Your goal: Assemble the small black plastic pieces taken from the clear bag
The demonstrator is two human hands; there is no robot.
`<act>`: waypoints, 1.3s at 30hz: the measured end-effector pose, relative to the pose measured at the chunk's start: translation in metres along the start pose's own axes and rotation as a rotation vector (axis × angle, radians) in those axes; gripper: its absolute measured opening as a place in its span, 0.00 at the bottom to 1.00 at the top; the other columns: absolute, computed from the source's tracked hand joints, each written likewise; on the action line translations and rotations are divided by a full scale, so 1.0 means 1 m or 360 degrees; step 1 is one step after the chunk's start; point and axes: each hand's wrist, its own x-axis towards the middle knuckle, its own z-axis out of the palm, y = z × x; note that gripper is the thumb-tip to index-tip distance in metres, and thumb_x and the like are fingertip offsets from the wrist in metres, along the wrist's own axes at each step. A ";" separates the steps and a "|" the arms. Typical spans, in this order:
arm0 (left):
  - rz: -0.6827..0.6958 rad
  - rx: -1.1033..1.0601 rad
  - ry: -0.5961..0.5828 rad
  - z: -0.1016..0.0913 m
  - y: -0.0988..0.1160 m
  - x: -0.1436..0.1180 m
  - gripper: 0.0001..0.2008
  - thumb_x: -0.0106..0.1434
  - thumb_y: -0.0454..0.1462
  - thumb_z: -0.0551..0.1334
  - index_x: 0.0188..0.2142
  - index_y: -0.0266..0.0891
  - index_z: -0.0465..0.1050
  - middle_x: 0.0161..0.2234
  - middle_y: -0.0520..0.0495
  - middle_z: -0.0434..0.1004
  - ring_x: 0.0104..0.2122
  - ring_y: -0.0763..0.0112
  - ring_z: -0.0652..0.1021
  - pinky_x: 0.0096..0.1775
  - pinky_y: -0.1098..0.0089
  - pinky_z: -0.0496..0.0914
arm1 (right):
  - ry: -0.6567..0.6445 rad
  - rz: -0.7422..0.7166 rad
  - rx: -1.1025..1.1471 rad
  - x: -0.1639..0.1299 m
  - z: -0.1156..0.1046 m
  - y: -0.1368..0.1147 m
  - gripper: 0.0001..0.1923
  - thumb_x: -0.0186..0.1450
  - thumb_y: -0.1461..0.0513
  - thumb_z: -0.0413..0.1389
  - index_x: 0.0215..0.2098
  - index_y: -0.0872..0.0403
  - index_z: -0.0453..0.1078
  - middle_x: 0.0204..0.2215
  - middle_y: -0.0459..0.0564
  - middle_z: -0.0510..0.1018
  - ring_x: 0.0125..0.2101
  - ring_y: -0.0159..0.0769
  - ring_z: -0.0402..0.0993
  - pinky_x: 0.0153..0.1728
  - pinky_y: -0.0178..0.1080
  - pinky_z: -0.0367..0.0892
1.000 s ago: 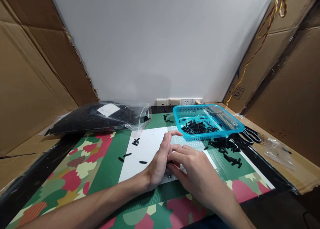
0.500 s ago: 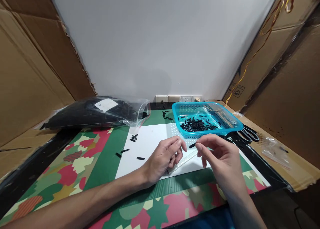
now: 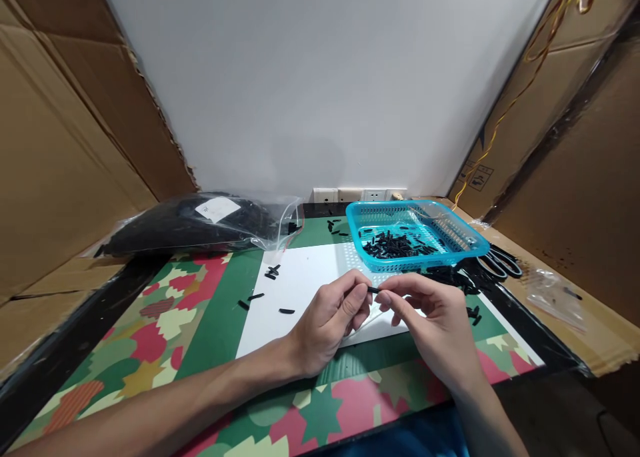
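A short black strip (image 3: 373,290) spans the small gap between my two hands. My right hand (image 3: 430,310) pinches its right end between thumb and fingertips. The strip's left end disappears between the thumb and forefinger of my left hand (image 3: 333,317), whose other fingers are curled in. What else the left fingers may hold is hidden. Both hands are over a white sheet (image 3: 305,270), with a clear plastic strip (image 3: 367,325) partly visible beneath them. Just beyond the right hand stands a blue plastic basket (image 3: 400,265) with a heap of black pieces (image 3: 395,245) inside.
A clear bag full of black pieces (image 3: 225,227) lies at the back left. Loose black strips (image 3: 287,311) are scattered on the sheet and the patterned mat (image 3: 210,317). Scissors (image 3: 503,262) and a small plastic bag (image 3: 555,297) are at right. Cardboard walls flank the table.
My right hand has brought the black strip left to my left hand, whose thumb and forefinger now close on its end. The view has shifted slightly.
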 end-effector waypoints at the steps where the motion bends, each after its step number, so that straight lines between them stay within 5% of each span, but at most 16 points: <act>1: -0.0009 -0.0013 0.0004 0.000 0.000 0.000 0.18 0.79 0.49 0.53 0.42 0.39 0.69 0.25 0.56 0.63 0.22 0.79 0.61 0.24 0.73 0.55 | -0.0002 0.0000 -0.0010 0.000 0.001 0.001 0.06 0.70 0.58 0.65 0.39 0.52 0.83 0.30 0.48 0.84 0.30 0.36 0.80 0.28 0.35 0.73; 39: 0.0005 0.0052 0.0048 0.003 0.010 -0.002 0.16 0.77 0.50 0.56 0.43 0.39 0.70 0.23 0.57 0.63 0.22 0.77 0.61 0.26 0.73 0.57 | 0.0003 -0.0064 0.0030 -0.001 -0.004 -0.004 0.04 0.70 0.60 0.65 0.39 0.51 0.81 0.29 0.47 0.84 0.28 0.34 0.80 0.28 0.34 0.75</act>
